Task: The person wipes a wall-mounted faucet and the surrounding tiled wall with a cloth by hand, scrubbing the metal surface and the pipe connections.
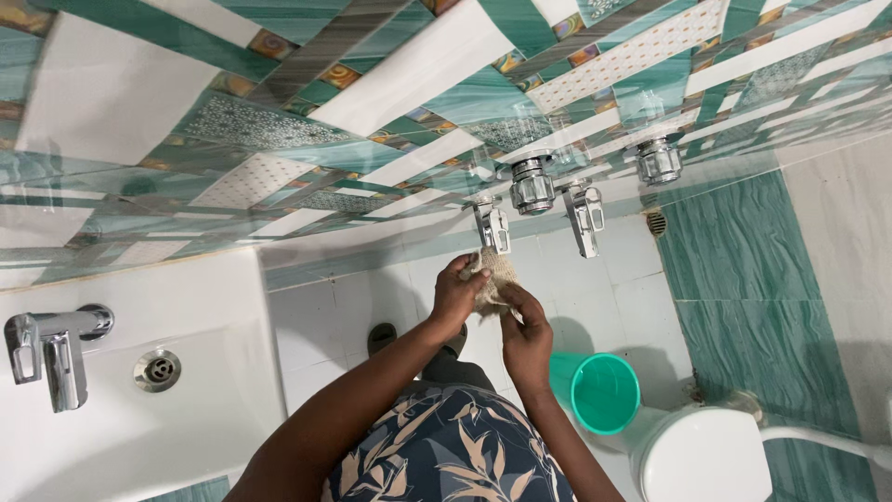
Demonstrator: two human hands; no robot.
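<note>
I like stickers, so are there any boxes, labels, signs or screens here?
None in view. Just plain things:
Beige cloth held in both hands, left hand, right hand, under the chrome taps.
Green bucket on the floor.

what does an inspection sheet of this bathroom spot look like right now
surface: white tiled floor under the wall taps.
job's things: beige scrub cloth, held just below the taps.
clutter: green bucket on the floor; white toilet beside it.
hands: left hand and right hand both grip the cloth.
cables: white hose by the toilet.
surroundings: white washbasin with chrome tap; green patterned wall tiles; floor drain.
</note>
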